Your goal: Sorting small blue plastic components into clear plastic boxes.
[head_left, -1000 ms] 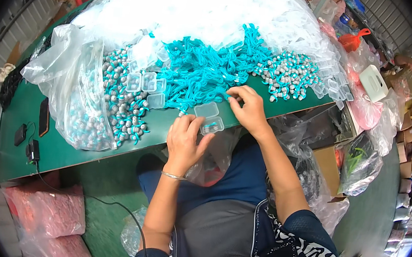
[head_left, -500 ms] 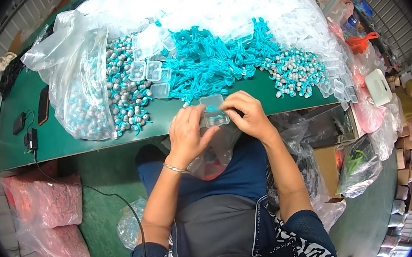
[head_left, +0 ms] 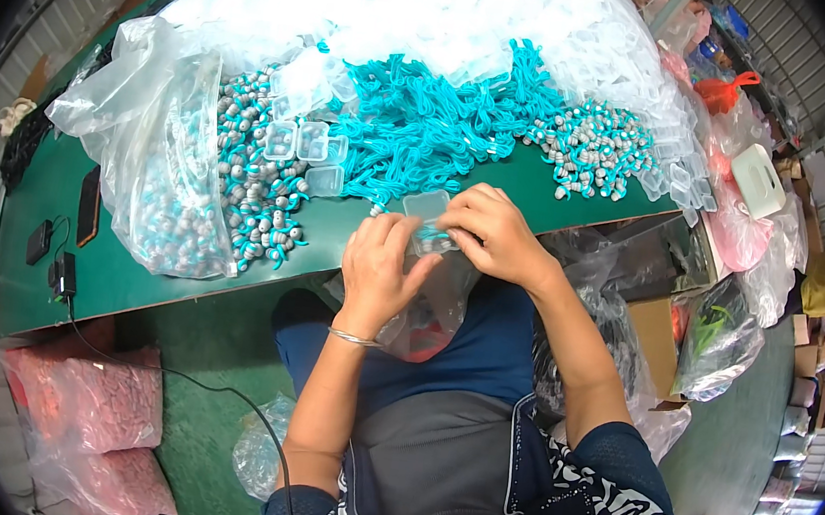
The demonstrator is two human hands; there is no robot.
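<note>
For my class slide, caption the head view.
Left hand and right hand at a clear box near turquoise cords on a green table.

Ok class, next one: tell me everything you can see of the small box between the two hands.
The small box looks like clear, colourless plastic. It stands open: its far half, roughly square, is folded back toward the turquoise cords, while the near half holds something turquoise, too blurred to make out. It is at the near edge of the green table. The left hand's fingertips are at its left side; the right hand's fingers cover part of it.
</note>
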